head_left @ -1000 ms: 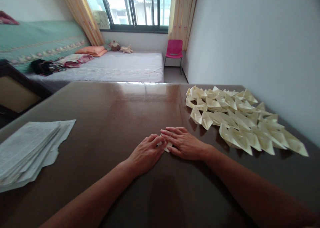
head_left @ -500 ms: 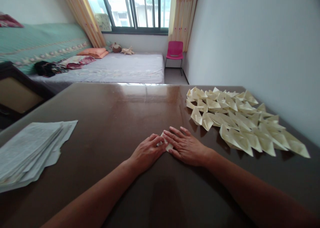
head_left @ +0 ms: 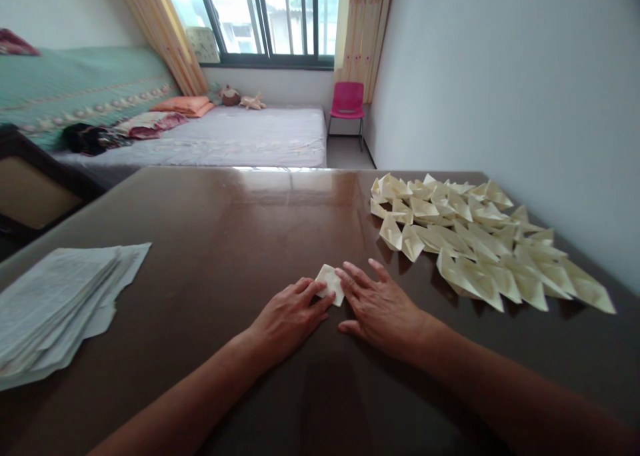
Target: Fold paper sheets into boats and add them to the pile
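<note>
A small cream-coloured folded paper (head_left: pixel 331 284) lies on the brown table between my two hands. My left hand (head_left: pixel 291 311) has its fingers drawn together on the paper's left edge, thumb and index pinning it to the tabletop. To the right, my right hand (head_left: pixel 377 303) rests low over the table with fingers spread. Its fingertips touch or nearly touch the paper's right edge. Part of the paper's left side is covered by the left fingers.
Many folded paper boats (head_left: pixel 463 233) stand in rows at the table's right. A stack of printed sheets (head_left: pixel 55 303) lies at the left. Beyond the glossy table (head_left: pixel 215 243) are a bed (head_left: pixel 260 136), a pink chair (head_left: pixel 347 101) and a wall on the right.
My right hand has slid off the folded paper to the right and spread its fingers, so more of the paper shows. The left hand stays on the paper.
</note>
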Tool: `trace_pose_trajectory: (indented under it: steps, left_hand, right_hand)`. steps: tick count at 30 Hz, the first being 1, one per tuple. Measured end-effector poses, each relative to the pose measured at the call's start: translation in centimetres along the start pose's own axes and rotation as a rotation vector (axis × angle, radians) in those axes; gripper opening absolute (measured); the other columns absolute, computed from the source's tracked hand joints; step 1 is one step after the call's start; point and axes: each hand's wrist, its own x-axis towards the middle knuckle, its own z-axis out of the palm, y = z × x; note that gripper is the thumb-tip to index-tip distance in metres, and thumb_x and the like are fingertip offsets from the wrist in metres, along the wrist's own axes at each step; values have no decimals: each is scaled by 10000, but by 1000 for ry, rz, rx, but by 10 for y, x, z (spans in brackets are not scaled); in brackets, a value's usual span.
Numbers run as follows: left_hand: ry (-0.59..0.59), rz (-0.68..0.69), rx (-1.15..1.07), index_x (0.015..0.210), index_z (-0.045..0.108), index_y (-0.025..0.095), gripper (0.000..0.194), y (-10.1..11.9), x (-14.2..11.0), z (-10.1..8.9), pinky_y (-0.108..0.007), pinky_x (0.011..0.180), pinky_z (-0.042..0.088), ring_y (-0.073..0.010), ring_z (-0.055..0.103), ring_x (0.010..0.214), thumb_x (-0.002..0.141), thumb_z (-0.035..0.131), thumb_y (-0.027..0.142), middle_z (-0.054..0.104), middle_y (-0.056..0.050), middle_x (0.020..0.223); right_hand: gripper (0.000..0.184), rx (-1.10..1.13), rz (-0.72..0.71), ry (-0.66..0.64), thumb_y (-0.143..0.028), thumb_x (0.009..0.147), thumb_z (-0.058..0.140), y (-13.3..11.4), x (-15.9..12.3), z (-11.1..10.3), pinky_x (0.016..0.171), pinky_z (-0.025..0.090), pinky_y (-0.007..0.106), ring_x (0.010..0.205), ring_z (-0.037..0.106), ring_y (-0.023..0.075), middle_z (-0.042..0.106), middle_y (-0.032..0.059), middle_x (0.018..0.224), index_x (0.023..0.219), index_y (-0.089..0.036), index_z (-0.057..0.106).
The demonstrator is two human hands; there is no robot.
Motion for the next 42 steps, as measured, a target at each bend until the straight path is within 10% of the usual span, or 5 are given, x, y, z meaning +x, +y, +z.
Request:
trace_pose_trajectory:
  steps: [10,20,35,42]
  left_hand:
    - [112,-50,15,1036,660,212,229,-4,0,1,-296,826,527,-163,560,934,943,458,266,654,-24,1167]
    - [32,-213,127,1340,477,218,419,-6,14,11,-409,938,413,-253,452,1216,942,446,345,506,-28,1404]
    - [-5,-217,57,1409,409,250,633,-18,11,10,-475,1067,308,-294,327,1356,881,438,597,425,-59,1464]
    - [125,-147,26,1255,583,292,430,-27,6,14,-446,1032,372,-272,416,1277,880,531,495,557,-56,1327]
  right_hand:
    - [608,-139,-76,48,-514,873,533,-19,-3,3,1053,325,480,1174,538,334,599,240,1235,1244,-35,584]
    - [343,-105,-20,84,-341,908,516,-24,4,0,794,429,452,916,595,299,658,193,1000,1121,-93,622]
    - [413,172,-132,119,-527,836,585,36,22,-4,883,428,382,1011,526,226,595,91,1094,1085,-198,617]
    - [363,366,-276,182,-491,845,599,67,30,8,883,437,310,981,548,183,631,58,1060,1088,-233,673]
